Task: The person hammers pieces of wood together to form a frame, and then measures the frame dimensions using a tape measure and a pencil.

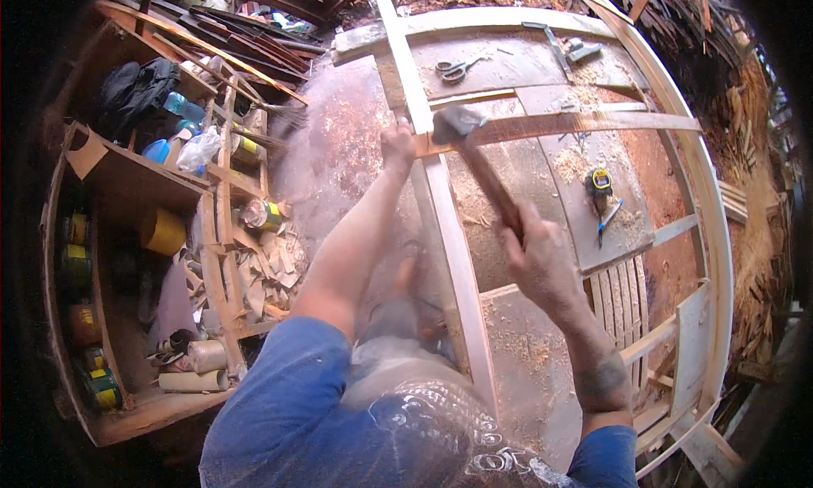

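My right hand (542, 255) is wrapped round the wooden handle of a hammer (489, 181). The hammer's dark head is at the joint where a wooden crosspiece (584, 124) meets a long pale wooden rail (457, 268); whether it touches the wood I cannot tell. My left hand (398, 143) is closed on the crosspiece's end, which sticks out just left of the rail. These pieces belong to a large wooden frame with a curved far right side (720, 259). It lies over a work surface strewn with sawdust.
On the work surface lie scissors (460, 68), a yellow and black tape measure (599, 181), a blue and white pen (610, 215) and a dark L-shaped tool (555, 49). At left, a wooden shelf unit (161, 170) holds cans and bottles. Wood scraps (275, 259) litter the floor beside it.
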A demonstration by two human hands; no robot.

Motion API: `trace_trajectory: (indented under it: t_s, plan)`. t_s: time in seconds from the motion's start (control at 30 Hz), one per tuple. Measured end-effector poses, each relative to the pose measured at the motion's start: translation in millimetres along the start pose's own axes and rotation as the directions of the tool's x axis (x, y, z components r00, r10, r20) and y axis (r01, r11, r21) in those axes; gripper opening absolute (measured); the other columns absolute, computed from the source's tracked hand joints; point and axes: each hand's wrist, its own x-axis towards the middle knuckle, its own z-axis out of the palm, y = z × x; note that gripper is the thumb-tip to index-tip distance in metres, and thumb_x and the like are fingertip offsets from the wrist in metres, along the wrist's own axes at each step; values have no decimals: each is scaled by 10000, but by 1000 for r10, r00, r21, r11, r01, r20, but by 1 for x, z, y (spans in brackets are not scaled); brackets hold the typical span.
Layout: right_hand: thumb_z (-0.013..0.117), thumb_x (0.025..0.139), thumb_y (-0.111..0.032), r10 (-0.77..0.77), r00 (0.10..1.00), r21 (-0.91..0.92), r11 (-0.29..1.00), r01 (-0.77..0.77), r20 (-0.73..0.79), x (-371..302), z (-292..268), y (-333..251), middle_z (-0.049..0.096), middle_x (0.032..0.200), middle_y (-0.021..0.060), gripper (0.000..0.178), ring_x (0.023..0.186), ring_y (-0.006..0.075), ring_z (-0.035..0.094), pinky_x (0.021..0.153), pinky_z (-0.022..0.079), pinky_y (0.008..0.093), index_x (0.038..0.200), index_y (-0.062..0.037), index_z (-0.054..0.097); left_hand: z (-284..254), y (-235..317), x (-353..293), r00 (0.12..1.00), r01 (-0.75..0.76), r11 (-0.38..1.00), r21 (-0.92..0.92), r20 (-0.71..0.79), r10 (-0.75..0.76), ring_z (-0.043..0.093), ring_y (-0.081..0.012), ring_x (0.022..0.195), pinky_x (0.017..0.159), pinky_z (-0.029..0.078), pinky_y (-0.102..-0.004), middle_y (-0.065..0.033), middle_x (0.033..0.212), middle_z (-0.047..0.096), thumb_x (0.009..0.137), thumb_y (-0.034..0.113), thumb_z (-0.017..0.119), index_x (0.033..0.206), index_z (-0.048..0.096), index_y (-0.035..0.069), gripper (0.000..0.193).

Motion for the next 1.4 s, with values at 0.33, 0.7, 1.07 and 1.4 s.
trace_trajectory:
  t_s: [0.33, 0.7, 1.07, 1.4]
  plan:
    - [556, 981, -183, 13, 1000, -54, 998, -14, -22, 55, 13, -11, 646, 879, 332, 259, 889, 512, 647, 733, 481, 569, 1131, 26, 522, -1, 19, -14, 997, -27, 999, 18, -69, 28, 642, -291, 761, 740, 478, -416, -178, 787, 685, 994, 262, 470, 825, 679, -10, 382]
    - [535, 1034, -301, -114, 860, 194, 952, 238, -497, 48, 6, -51, 541, 622, -3, 272, 454, 165, 524, 435, 422, 353, 1085, -34, 528, -10, 7, -6, 999, -38, 997, 72, -36, 40, 664, -413, 896, 806, 479, -480, -267, 929, 691, 992, 262, 418, 931, 674, -28, 391]
    - [518, 1048, -302, -21, 844, 347, 906, 244, -536, 14, -69, -103, 561, 624, -2, 272, 514, 82, 534, 454, 374, 257, 873, -95, 543, -21, -20, 1, 999, -22, 991, -132, 37, 27, 673, -292, 828, 750, 506, -434, -190, 920, 709, 1017, 305, 449, 982, 670, -51, 420]
    - [590, 974, -194, 226, 942, -24, 971, -239, -246, -4, 19, -13, 673, 869, 209, 255, 785, 366, 658, 724, 507, 440, 1155, -14, 582, -256, -258, -168, 920, 123, 832, 541, 251, -300, 628, -465, 1041, 909, 484, -530, -297, 1127, 657, 1000, 353, 443, 1211, 643, 11, 450]
